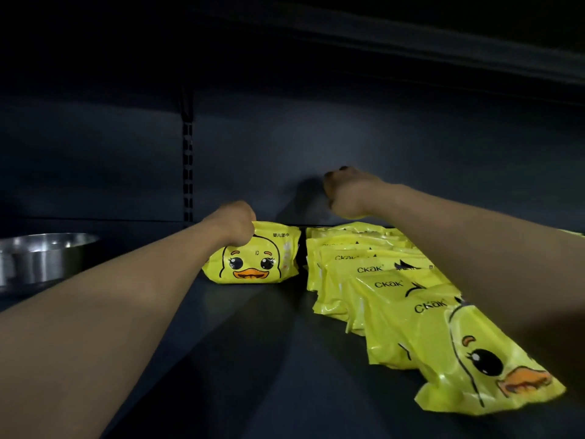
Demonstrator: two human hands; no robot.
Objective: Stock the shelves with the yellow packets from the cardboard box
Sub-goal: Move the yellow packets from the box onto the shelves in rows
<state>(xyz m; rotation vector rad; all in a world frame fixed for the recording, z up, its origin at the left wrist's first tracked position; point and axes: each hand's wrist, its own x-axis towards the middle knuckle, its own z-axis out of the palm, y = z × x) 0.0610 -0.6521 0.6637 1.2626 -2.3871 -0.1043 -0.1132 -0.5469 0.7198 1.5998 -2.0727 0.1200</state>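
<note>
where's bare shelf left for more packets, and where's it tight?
Free: the dark shelf between the left forearm and the overlapping packet row, in front of the upright duck packet the left hand holds. Tight: right side, filled by the row under the right hand; a steel bowl sits far left.

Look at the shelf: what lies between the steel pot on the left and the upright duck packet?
In the head view, only the left forearm crosses above that stretch; the shelf between the steel pot and the upright packet is bare.
</note>
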